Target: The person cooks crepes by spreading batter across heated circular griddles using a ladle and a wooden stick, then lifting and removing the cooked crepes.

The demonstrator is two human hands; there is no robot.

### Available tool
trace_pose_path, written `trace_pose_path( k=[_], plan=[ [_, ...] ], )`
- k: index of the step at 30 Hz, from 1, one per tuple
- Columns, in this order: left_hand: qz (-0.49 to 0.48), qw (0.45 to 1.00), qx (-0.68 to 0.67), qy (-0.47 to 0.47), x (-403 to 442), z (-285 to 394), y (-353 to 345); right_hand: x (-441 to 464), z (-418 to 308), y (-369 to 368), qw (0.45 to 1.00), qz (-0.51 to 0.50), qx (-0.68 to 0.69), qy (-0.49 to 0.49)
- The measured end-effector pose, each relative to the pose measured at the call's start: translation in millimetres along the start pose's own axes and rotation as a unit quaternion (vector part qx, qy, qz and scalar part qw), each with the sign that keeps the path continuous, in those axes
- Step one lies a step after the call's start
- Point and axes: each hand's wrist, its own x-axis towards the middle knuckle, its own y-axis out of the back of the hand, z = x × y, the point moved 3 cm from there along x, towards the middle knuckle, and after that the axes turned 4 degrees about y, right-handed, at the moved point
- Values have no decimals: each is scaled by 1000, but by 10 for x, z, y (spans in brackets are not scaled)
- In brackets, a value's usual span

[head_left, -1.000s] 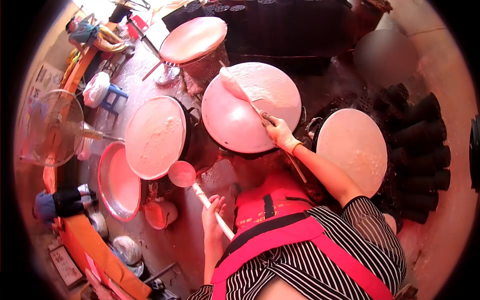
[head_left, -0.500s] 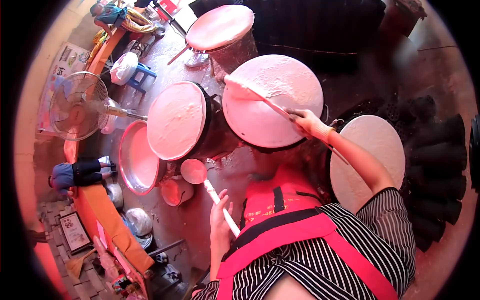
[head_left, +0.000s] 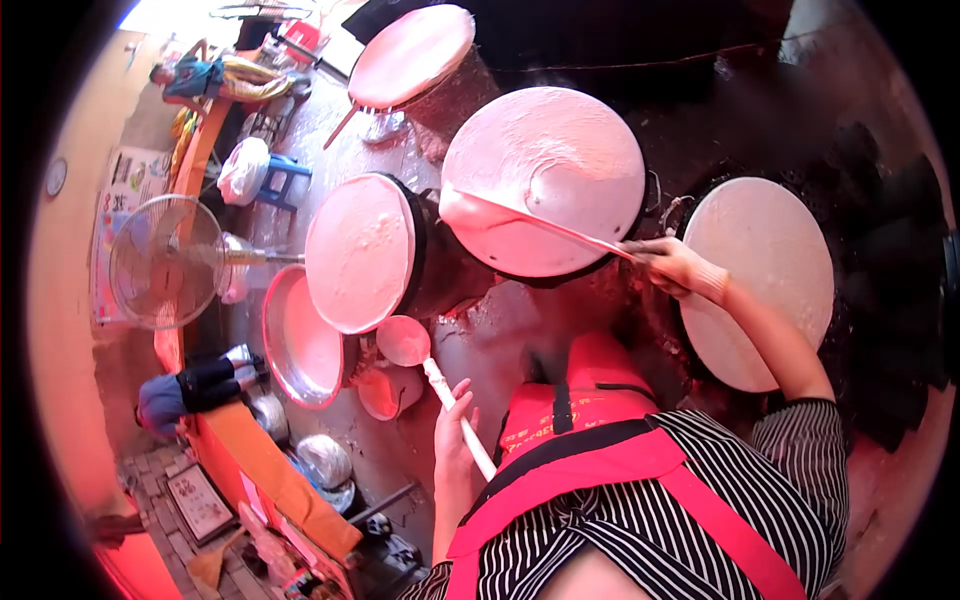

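My right hand (head_left: 680,268), in a light knit-cuffed glove with dark fingers, grips the handle of a long flat spatula (head_left: 488,214). The blade lies across the left part of a round griddle (head_left: 592,150), whose surface has a thin pale layer like batter with curved streaks. In my left hand (head_left: 456,425) is a ladle (head_left: 404,342) with a long white handle, its round bowl tipped upward near a small bucket (head_left: 388,394). To the right of my right hand is another round pale disc (head_left: 762,290).
Left of the griddle stands a pale-coated round pan (head_left: 358,250), with a wide basin (head_left: 302,340) beside it. Another coated drum top (head_left: 415,55) is farther off. A fan (head_left: 168,262), a blue stool (head_left: 280,180) and two other people are at the left.
The spatula has swept toward me over the griddle, leaving smoother curved streaks. My right hand moved right and slightly nearer. My left hand still holds the ladle; the view has shifted.
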Motion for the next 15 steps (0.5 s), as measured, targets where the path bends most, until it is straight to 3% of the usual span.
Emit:
trace_pose_path(
  k=[1,5,7,10,11,12,13,15],
  plan=[
    [-18,1000,17,0,74,69,0,-114,136,41,999,11,30,-10],
    [-88,993,73,2,331,380,-15,104,349,-386,936,248,202,146],
    [-123,988,97,-3,479,535,51,308,397,-703,911,325,194,163],
    [-191,970,146,-25,693,777,204,146,544,-1244,968,185,102,133],
    [-201,965,166,-35,802,827,321,-71,608,-1431,978,158,111,77],
    [-211,958,187,-46,912,886,432,-191,775,-1562,976,160,131,69],
    [-219,953,202,-57,1014,923,534,-259,1026,-1653,971,186,88,123],
    [-222,951,208,-59,1151,965,824,-428,1229,-2026,948,289,86,105]
  ],
)
